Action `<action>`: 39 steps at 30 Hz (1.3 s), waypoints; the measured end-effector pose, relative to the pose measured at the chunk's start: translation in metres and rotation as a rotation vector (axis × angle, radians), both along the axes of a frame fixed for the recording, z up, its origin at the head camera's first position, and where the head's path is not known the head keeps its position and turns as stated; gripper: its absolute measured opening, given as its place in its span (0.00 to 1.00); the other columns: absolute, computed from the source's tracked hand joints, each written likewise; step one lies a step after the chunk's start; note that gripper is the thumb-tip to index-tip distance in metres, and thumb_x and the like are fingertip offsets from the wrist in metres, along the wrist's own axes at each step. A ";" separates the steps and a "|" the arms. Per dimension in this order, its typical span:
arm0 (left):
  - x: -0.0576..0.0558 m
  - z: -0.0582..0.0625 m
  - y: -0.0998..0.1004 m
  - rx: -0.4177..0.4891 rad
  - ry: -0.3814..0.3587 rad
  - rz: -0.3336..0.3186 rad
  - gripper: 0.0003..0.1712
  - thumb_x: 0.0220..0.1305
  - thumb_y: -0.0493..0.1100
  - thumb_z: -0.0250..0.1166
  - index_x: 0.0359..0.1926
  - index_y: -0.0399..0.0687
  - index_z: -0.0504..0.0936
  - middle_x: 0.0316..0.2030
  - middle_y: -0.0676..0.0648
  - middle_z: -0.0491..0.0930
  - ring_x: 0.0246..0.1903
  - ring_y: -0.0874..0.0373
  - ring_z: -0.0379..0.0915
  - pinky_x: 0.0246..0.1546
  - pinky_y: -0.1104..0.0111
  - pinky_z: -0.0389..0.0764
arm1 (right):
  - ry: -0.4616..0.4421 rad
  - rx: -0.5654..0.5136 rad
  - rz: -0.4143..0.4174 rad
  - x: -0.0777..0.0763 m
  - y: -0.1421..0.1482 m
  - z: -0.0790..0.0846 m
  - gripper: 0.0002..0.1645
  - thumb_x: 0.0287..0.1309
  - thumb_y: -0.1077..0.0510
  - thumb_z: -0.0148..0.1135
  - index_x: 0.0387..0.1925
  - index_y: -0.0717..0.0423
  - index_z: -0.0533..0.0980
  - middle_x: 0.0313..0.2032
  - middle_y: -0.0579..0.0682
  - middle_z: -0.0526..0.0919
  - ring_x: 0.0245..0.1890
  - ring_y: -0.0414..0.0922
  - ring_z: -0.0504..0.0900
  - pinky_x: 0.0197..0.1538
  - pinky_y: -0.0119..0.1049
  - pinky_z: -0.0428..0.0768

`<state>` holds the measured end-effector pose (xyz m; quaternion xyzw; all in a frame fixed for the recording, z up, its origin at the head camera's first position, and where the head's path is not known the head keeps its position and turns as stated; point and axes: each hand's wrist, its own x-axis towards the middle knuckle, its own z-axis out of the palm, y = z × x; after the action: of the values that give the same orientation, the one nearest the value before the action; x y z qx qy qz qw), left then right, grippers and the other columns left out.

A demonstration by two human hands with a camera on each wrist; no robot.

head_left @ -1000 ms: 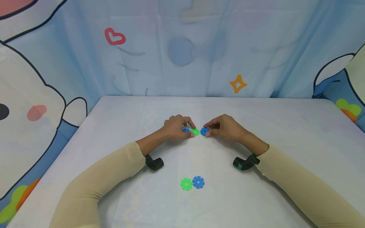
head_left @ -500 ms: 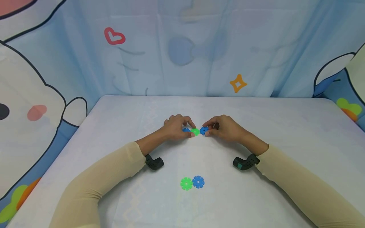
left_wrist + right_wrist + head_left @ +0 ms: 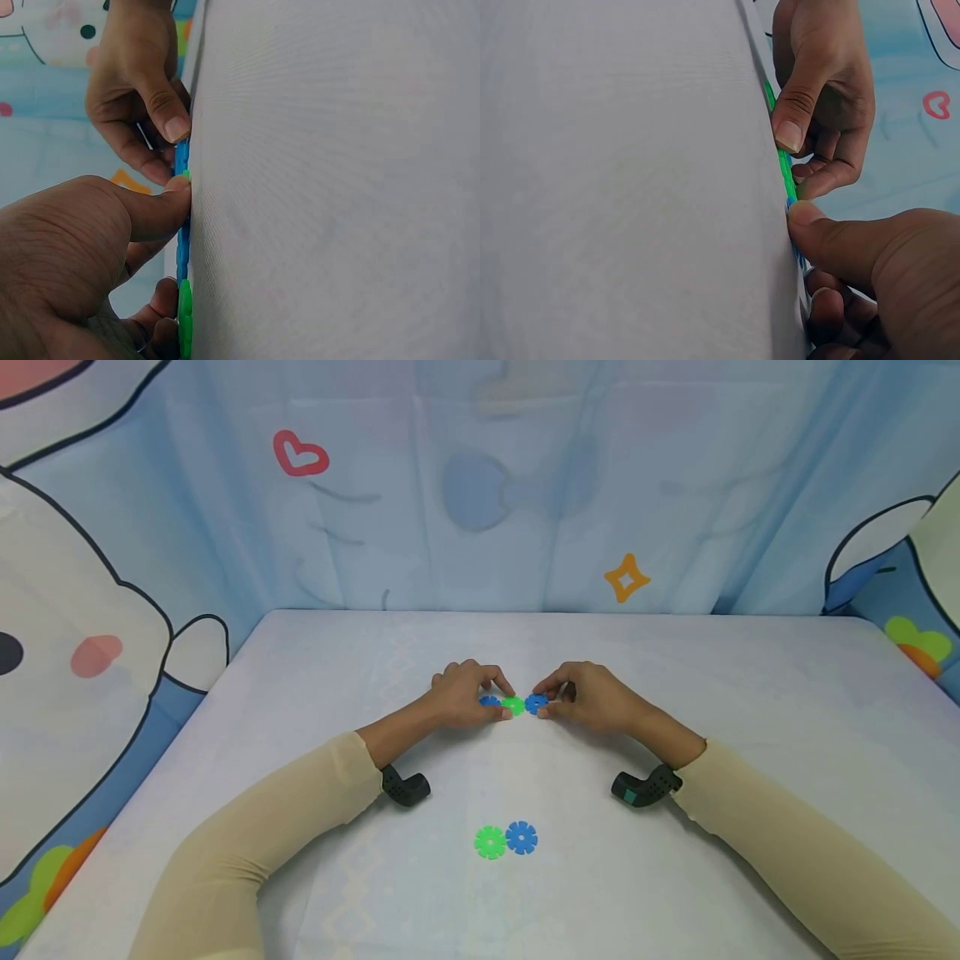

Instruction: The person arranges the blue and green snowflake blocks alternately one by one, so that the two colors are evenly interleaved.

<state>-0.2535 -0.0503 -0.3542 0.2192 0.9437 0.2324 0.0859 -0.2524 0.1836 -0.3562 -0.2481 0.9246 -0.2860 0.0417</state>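
In the head view, my left hand [image 3: 467, 696] pinches a green notched disc [image 3: 513, 706] between thumb and index finger. A blue notched disc [image 3: 490, 701] lies under that hand, partly covered. Opposite, my right hand [image 3: 592, 695] pinches another blue disc [image 3: 536, 703] at its edges, up against the green one. Whether their slots interlock I cannot tell. The left wrist view shows one more green disc [image 3: 185, 319] at the near end of the row, beneath the left fingers. All these discs lie flat at tabletop level.
Closer to the person, a loose green disc [image 3: 491, 842] and a blue disc [image 3: 522, 837] lie side by side on the white tablecloth [image 3: 637, 877]. A printed light-blue curtain [image 3: 525, 560] hangs behind the table. Black wrist devices [image 3: 406, 787] hang below both forearms.
The right hand's blue disc has shifted slightly left, closing the small gap to the green disc. The left hand holds its place.
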 end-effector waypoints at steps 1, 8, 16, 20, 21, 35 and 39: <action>0.000 0.000 0.000 0.001 -0.002 0.000 0.16 0.61 0.55 0.68 0.50 0.64 0.82 0.54 0.46 0.76 0.57 0.48 0.69 0.55 0.49 0.66 | -0.004 0.001 -0.001 0.000 0.000 0.000 0.18 0.55 0.55 0.73 0.47 0.57 0.84 0.36 0.49 0.83 0.29 0.42 0.74 0.33 0.32 0.73; 0.000 0.000 0.001 0.000 -0.004 0.010 0.16 0.61 0.56 0.68 0.50 0.65 0.82 0.55 0.46 0.76 0.57 0.47 0.68 0.55 0.49 0.66 | -0.017 -0.003 -0.004 0.000 -0.001 0.001 0.18 0.55 0.55 0.73 0.47 0.57 0.84 0.36 0.50 0.82 0.29 0.42 0.74 0.33 0.32 0.73; 0.000 -0.001 0.002 -0.025 0.004 0.015 0.17 0.61 0.57 0.68 0.51 0.65 0.81 0.54 0.46 0.75 0.56 0.47 0.68 0.54 0.50 0.66 | -0.034 0.003 0.004 0.001 -0.002 0.001 0.19 0.55 0.55 0.72 0.48 0.57 0.84 0.37 0.51 0.82 0.30 0.42 0.74 0.34 0.33 0.74; 0.001 -0.001 0.003 -0.048 0.002 0.016 0.18 0.61 0.58 0.67 0.51 0.66 0.79 0.53 0.46 0.74 0.55 0.48 0.67 0.54 0.50 0.66 | -0.037 0.008 0.008 0.000 -0.002 0.001 0.19 0.55 0.54 0.72 0.49 0.56 0.84 0.37 0.51 0.82 0.30 0.42 0.74 0.34 0.34 0.74; 0.001 -0.001 0.003 -0.053 0.001 0.016 0.18 0.60 0.59 0.67 0.51 0.66 0.79 0.53 0.46 0.74 0.55 0.48 0.67 0.55 0.49 0.66 | -0.035 0.011 0.008 0.000 -0.002 0.001 0.20 0.55 0.54 0.72 0.49 0.56 0.84 0.37 0.51 0.82 0.30 0.42 0.74 0.34 0.34 0.74; -0.001 -0.001 0.015 -0.020 -0.008 0.003 0.24 0.60 0.60 0.66 0.56 0.65 0.77 0.55 0.46 0.73 0.57 0.47 0.65 0.55 0.50 0.64 | -0.068 0.009 0.010 -0.003 0.003 0.001 0.40 0.52 0.55 0.74 0.66 0.57 0.69 0.38 0.50 0.80 0.29 0.42 0.73 0.33 0.32 0.72; -0.001 0.000 0.019 -0.017 -0.009 -0.009 0.24 0.60 0.60 0.66 0.57 0.64 0.77 0.55 0.46 0.73 0.57 0.47 0.65 0.55 0.50 0.64 | -0.081 -0.002 0.021 -0.003 0.004 0.003 0.41 0.52 0.55 0.74 0.67 0.58 0.68 0.39 0.51 0.80 0.30 0.43 0.73 0.33 0.31 0.72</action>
<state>-0.2545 -0.0313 -0.3538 0.2217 0.9442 0.2251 0.0930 -0.2550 0.1871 -0.3536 -0.2462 0.9192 -0.2962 0.0819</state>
